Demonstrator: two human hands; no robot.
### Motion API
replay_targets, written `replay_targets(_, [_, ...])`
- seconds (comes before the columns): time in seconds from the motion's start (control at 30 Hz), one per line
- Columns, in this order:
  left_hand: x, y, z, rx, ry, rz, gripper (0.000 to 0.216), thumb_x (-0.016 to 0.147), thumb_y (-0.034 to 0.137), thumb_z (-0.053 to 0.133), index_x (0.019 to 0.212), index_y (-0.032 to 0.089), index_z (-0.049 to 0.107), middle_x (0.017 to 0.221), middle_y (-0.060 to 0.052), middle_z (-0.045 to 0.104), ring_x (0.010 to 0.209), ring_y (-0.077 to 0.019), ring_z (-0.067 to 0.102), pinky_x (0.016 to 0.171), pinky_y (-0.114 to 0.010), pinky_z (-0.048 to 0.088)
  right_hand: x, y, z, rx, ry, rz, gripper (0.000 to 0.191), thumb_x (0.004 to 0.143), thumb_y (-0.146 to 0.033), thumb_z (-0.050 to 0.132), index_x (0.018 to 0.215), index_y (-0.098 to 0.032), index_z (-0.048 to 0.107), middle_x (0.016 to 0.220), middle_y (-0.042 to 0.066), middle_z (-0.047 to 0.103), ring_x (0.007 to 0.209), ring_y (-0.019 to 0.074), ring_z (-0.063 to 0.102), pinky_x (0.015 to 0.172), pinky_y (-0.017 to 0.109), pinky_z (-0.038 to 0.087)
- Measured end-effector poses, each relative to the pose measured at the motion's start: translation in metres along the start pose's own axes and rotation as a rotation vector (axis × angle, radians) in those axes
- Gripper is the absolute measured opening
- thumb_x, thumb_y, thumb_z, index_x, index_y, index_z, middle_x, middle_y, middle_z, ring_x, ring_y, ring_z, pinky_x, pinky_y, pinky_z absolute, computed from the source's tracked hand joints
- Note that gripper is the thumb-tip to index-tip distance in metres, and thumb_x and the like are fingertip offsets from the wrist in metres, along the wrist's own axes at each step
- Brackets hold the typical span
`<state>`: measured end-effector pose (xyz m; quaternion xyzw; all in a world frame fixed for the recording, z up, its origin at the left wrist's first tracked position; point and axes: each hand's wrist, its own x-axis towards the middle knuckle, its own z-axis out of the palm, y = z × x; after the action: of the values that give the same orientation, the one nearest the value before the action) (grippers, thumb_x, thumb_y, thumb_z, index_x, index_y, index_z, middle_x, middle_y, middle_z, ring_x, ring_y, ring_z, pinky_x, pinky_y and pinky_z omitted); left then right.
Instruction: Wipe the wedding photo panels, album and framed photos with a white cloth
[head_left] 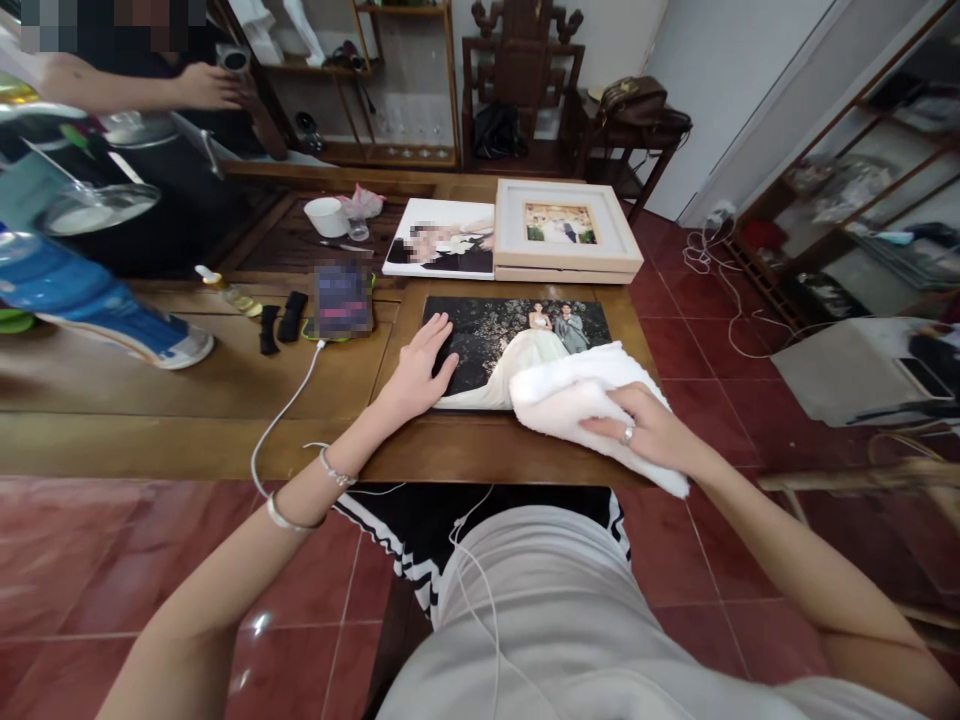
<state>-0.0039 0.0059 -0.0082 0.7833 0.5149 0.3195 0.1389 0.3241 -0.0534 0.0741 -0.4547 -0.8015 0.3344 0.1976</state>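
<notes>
A dark wedding photo panel [480, 335] lies flat on the wooden table in front of me. Its picture has two people, one in a long white dress. My left hand [420, 370] rests on the panel's left edge, fingers stretched out and thumb apart. A white towel [559, 385] covers the panel's lower right corner and hangs past the table's edge. Gripping the towel is my right hand [645, 430], with a ring on one finger; the fingertips are partly hidden in the cloth.
Behind the panel lie a white photo print [439, 265] and stacked pale frames [510, 255]. Left on the table [330, 390] are a cabled phone [343, 300], a small dropper bottle [229, 292], a white cup [326, 217] and a large blue bottle [97, 300]. Another person's hand [210, 88] holds something across the table.
</notes>
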Motion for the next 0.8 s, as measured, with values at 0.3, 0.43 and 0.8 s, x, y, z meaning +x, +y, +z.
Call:
replay_targets(0.3, [-0.001, -0.001, 0.0, -0.002, -0.002, 0.012, 0.053, 0.095, 0.036, 0.047, 0.142, 0.011, 0.05, 0.155, -0.021, 0.042, 0.148, -0.0322, 0.035, 0.117, -0.059, 0.032, 0.118, 0.03, -0.023, -0.01, 0.142, -0.016, 0.026, 0.074, -0.042, 0.061, 0.062, -0.019, 0.057, 0.069, 0.002, 0.057, 0.071, 0.0199, 0.05, 0.071, 0.034, 0.035])
replay_targets(0.43, [-0.001, 0.0, 0.001, 0.0, 0.001, 0.011, 0.053, 0.095, 0.036, 0.047, 0.141, 0.009, 0.05, 0.154, -0.022, 0.043, 0.147, -0.0324, 0.035, 0.117, -0.058, 0.033, 0.164, 0.041, -0.027, 0.018, 0.25, 0.075, 0.021, 0.074, -0.036, 0.062, 0.065, -0.018, 0.057, 0.071, 0.002, 0.057, 0.071, 0.0188, 0.048, 0.07, 0.034, 0.035])
replay_targets(0.8, [-0.001, 0.001, 0.0, -0.003, -0.003, -0.003, 0.052, 0.095, 0.035, 0.048, 0.142, 0.011, 0.05, 0.155, -0.021, 0.041, 0.147, -0.0323, 0.035, 0.117, -0.058, 0.032, 0.067, -0.006, 0.019, -0.046, 0.083, -0.131, 0.037, 0.085, -0.042, 0.057, 0.057, -0.02, 0.05, 0.053, -0.003, 0.046, 0.055, 0.0136, 0.043, 0.059, 0.029, 0.03])
